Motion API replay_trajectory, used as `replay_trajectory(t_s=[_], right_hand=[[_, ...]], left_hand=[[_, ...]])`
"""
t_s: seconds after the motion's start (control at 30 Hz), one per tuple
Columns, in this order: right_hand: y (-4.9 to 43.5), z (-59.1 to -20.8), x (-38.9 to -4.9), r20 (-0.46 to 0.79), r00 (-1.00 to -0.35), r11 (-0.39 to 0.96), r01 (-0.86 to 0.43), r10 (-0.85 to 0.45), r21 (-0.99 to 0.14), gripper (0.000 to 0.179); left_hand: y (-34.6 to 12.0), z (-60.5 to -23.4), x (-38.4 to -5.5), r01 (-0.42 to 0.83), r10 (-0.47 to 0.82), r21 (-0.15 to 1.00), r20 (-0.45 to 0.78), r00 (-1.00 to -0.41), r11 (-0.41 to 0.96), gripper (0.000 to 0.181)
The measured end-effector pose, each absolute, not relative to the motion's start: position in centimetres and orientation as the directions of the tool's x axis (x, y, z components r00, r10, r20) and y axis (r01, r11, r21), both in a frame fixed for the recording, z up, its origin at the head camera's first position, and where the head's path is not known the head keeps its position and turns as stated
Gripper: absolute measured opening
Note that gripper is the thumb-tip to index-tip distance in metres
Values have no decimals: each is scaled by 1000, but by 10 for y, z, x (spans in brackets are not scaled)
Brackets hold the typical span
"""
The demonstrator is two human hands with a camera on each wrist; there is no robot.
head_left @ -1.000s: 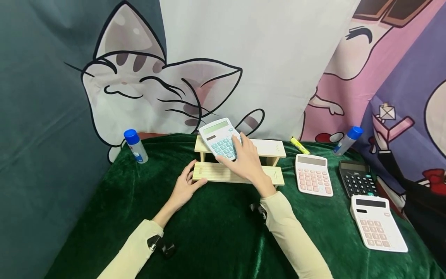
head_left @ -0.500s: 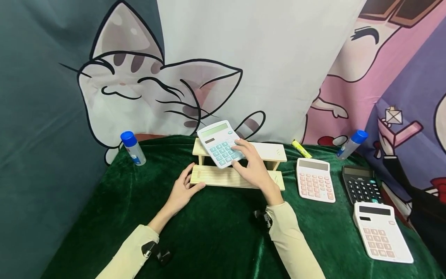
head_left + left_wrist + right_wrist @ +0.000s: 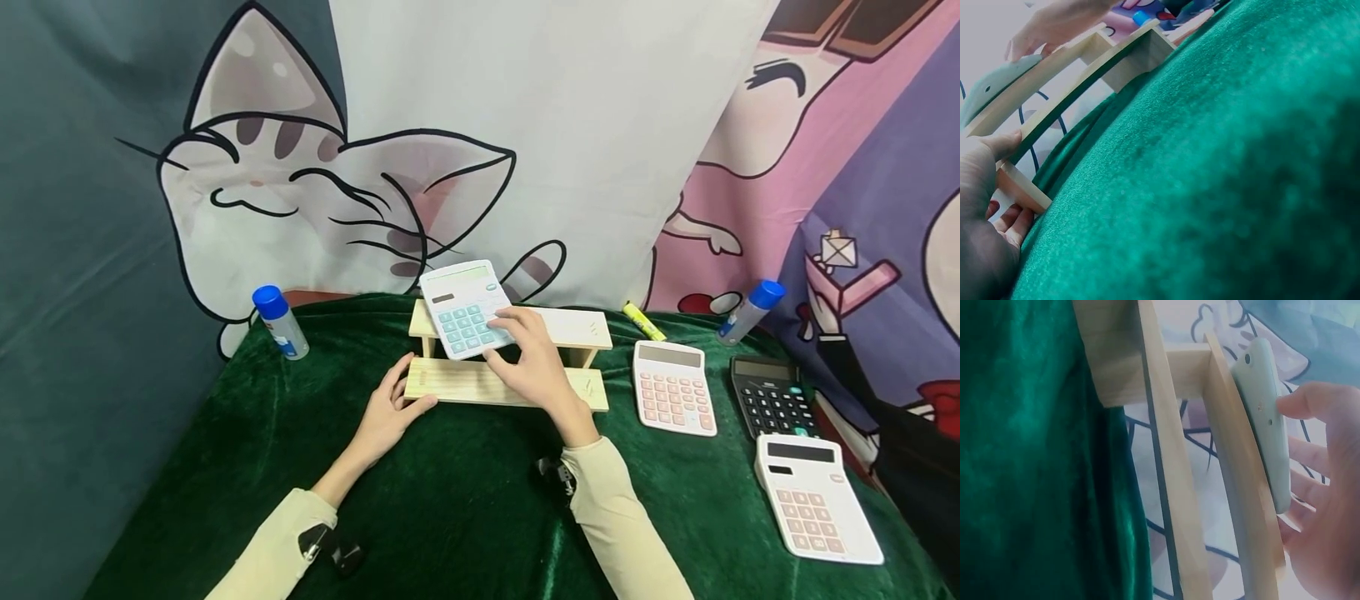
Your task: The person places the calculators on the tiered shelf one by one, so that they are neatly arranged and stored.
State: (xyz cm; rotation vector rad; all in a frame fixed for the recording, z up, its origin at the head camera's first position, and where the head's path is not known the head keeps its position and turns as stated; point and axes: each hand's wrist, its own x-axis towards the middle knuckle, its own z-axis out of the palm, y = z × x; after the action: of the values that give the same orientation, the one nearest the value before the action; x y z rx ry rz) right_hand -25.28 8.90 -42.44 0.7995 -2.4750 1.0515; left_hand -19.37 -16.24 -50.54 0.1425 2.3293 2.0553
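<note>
I class this place as a makeshift tabletop set; a green cloth (image 3: pixel 465 500), velvety and creased, forms the working top; drapes (image 3: pixel 600 150), printed with a cartoon cat (image 3: pixel 258 208), hang close behind and screen the room; calculators (image 3: pixel 457 321), a stand (image 3: pixel 465 382) and bottles (image 3: pixel 280 322) suggest office supplies; from my remote post I cannot tell whether home, shop or office lies beyond.

Green cloth (image 3: pixel 435 517) carries wooden stand (image 3: pixel 457 381), three calculators (image 3: pixel 673 388), two bottles (image 3: pixel 287 331), yellow tube (image 3: pixel 642 322).

White rectangular plastic calculator (image 3: pixel 465 308): light-blue keys (image 3: pixel 463 332). Pale-yellow two-tier wooden stand (image 3: pixel 457 382): visible grain. Dark-green plush cloth (image 3: pixel 442 517): solid tone.
</note>
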Motion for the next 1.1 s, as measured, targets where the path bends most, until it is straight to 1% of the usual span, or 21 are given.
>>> replay_trajectory(t_s=[0.17, 0.4, 0.77, 1.1], right_hand=[[76, -426, -248, 557, -760, 619, -623, -334, -478, 36], [60, -433, -243, 616, -735, 662, -615, -285, -428, 34], [58, -435, -241, 609, -743, 668, -605, -277, -434, 34], [55, -436, -240, 626, -728, 652, -622, -279, -433, 33]], left_hand=[[-163, -506, -195, 50, 94, 992, 39, -995, 119, 87], [-164, -508, -195, 63, 97, 991, 52, -994, 120, 86], [-162, -505, -195, 53, 100, 991, 41, -994, 123, 88], [-162, -507, -194, 61, 98, 993, 51, -994, 101, 88]])
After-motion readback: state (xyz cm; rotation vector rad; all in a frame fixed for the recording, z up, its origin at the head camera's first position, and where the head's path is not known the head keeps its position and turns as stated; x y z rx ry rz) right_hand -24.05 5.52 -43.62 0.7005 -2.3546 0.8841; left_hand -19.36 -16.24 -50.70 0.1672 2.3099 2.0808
